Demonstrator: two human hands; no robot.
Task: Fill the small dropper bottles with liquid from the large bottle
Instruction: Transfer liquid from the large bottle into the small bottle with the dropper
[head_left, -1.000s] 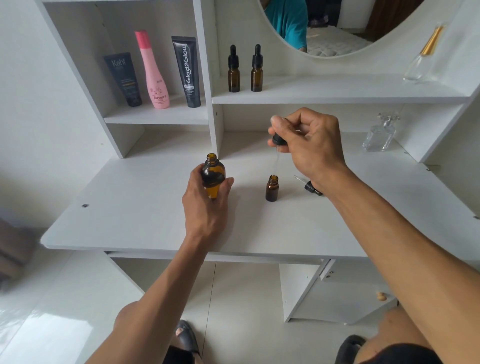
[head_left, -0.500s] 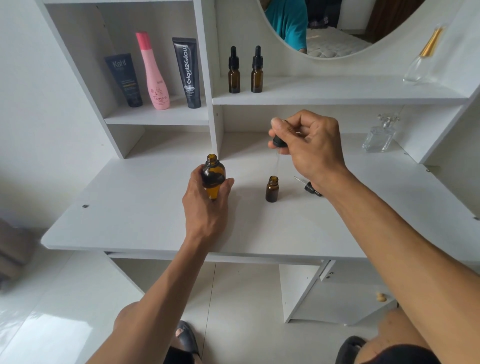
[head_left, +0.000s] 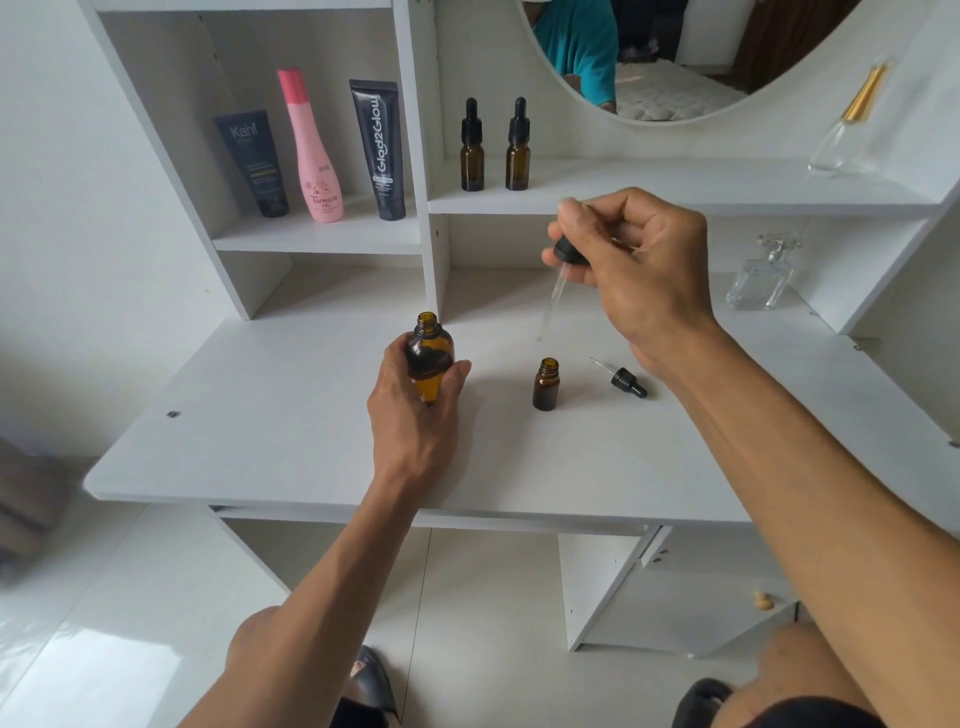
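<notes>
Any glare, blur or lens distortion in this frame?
Head view: wide-angle bending bows the white shelf uprights; window glare on the glossy floor tiles; soft daylight, faint shadows; the glass pipette held by the right hand looks slightly soft.

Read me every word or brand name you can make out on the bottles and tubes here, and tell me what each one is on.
"Kahf": dark blue tube, left shelf; smaller print below too small to read.
"Tamara": pink bottle; small word beneath blurred.
"Glad2Glow": black tube, running up its side; lower print unreadable.
The amber dropper bottles and clear perfume bottles show no readable text.
</notes>
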